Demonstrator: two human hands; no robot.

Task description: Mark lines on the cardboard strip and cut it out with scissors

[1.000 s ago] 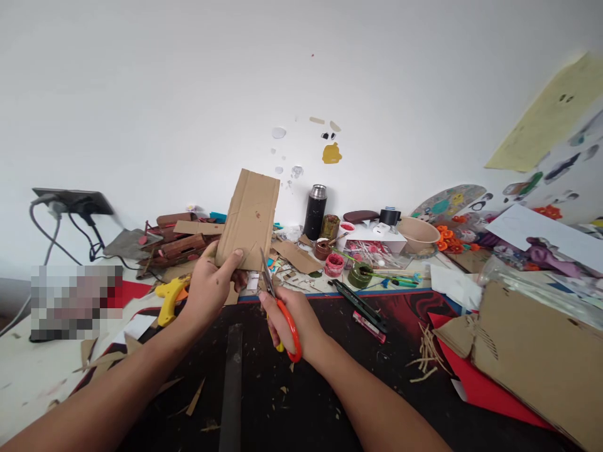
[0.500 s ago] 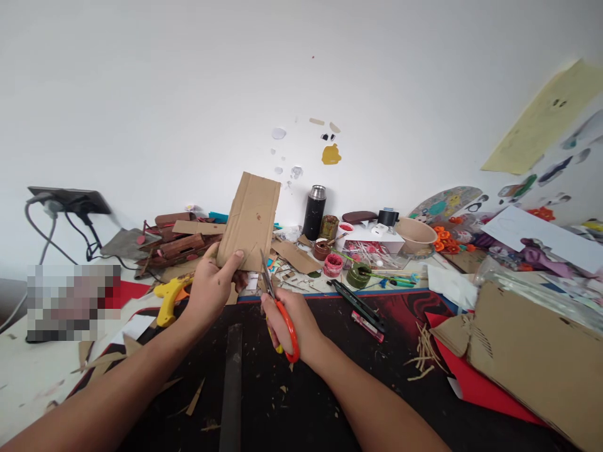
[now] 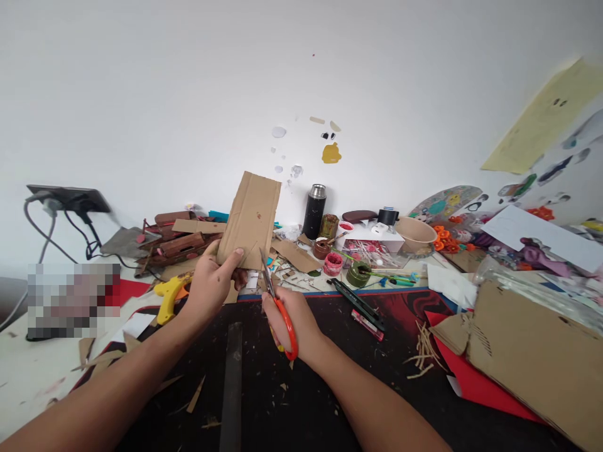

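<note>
A brown rectangular piece of cardboard stands tilted upright in my left hand, which is closed on its lower left corner with the thumb across the front. My right hand is closed round the orange and yellow handles of a pair of scissors. The blades point up and touch or nearly touch the cardboard's lower right edge; whether they bite into it I cannot tell. Below the hands, a long dark metal ruler lies on the black mat among small cardboard scraps.
A yellow glue gun lies left of my left hand. Behind are a black flask, paint jars and a beige bowl. A green utility knife lies right of the scissors; a large cardboard sheet covers the right side.
Hardly anything differs. Both hands, the cardboard and the scissors keep nearly the same position, with the view shifted very slightly.
</note>
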